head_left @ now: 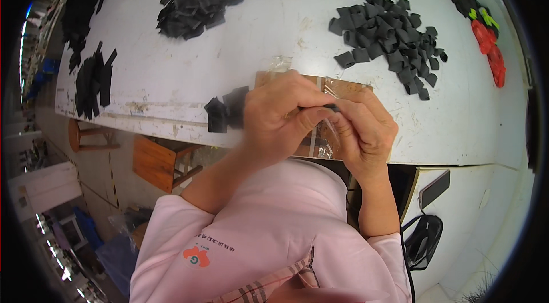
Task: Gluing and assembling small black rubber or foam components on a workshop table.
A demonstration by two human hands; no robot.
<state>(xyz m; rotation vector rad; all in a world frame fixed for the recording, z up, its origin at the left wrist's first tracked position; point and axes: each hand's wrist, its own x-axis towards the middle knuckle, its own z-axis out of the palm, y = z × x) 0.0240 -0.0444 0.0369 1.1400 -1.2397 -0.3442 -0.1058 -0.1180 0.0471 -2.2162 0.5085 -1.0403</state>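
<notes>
My left hand [277,114] and my right hand [365,128] meet above the near edge of the table. Between their pinched thumbs and fingers they hold a small dark piece of material [330,107], mostly hidden by the fingertips. Underneath lies a brown cardboard sheet [313,145] with clear tape across it. Beside my left wrist are a few black fabric strips [217,115]. Farther off to the right, a loose heap of small black folded fabric pieces [380,31] is spread on the white table [251,54].
A large pile of black strips [197,5] sits at the far middle, with more strips [91,82] along the left end. Red and black bundles [486,42] lie by the right edge. Wooden stools [157,160] stand below left; a phone [434,189] lies at right.
</notes>
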